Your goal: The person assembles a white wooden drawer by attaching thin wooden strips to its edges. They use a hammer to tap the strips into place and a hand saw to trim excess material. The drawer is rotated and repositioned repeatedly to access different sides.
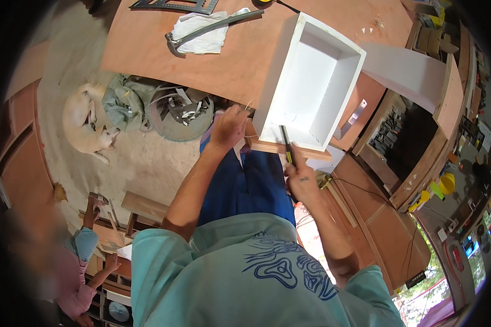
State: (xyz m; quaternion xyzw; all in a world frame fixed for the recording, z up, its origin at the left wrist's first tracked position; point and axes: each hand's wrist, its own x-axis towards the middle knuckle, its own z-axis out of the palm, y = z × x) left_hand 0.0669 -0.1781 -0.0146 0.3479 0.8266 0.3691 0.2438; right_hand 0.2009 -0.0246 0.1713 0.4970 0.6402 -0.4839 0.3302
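A white open box (319, 82), shaped like a drawer, rests tilted on the plywood tabletop (223, 73) in front of me. My right hand (303, 179) is closed round a slim tool (288, 148) with a black and yellow-green handle. The tool's dark, narrow end reaches over the box's near wall, and I cannot tell its exact kind. Beside the box's near left corner, my left hand (230, 128) is closed. A thin pale curl and a small dark piece show at its fingers, but its grip is hidden. Under the box's near side runs a wooden edge (289, 149).
A claw hammer (213, 31) lies on white cloth (199, 41) near a dark square (174, 5). Left of the table, a scrap tub (183, 131) stands by a curled-up dog (84, 122). Another person (76, 272) is at lower left. Cabinets (398, 147) line the right.
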